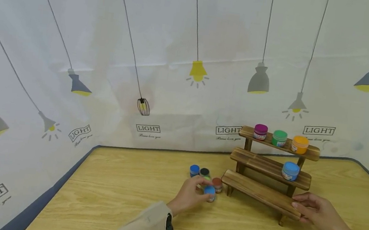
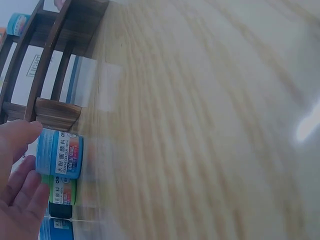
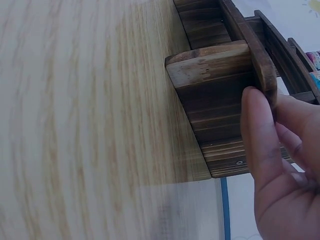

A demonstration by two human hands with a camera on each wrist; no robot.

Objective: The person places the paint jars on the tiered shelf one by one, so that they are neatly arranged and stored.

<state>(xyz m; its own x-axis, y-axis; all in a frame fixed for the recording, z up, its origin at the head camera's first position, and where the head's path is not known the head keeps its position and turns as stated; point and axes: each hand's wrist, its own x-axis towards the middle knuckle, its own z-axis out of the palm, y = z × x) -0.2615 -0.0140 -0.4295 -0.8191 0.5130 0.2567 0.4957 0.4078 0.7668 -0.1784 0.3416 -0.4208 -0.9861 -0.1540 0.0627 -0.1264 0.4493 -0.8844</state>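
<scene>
My left hand [image 1: 192, 193] has thumb and index finger curved around a light blue gouache paint jar [image 1: 209, 192], fingertips right at its lid. In the left wrist view this jar [image 2: 60, 154] stands upright on the table, its label facing the camera. Behind it are a dark blue jar [image 1: 194, 170], a black-lidded jar [image 1: 204, 172], a reddish-brown jar [image 1: 217, 184] and a green jar [image 2: 63, 190]. With thumb and fingers, my right hand [image 1: 321, 214] pinches the right end of the bottom step of a three-tier wooden display stand [image 1: 258, 189].
The stand's top tier carries a purple jar [image 1: 260, 132], a green-lidded jar [image 1: 279, 138] and an orange jar [image 1: 300, 144]. Another blue jar [image 1: 290, 171] sits at the right of the middle tier. A lamp-printed backdrop [image 1: 185, 103] borders the wooden table [image 1: 122, 183].
</scene>
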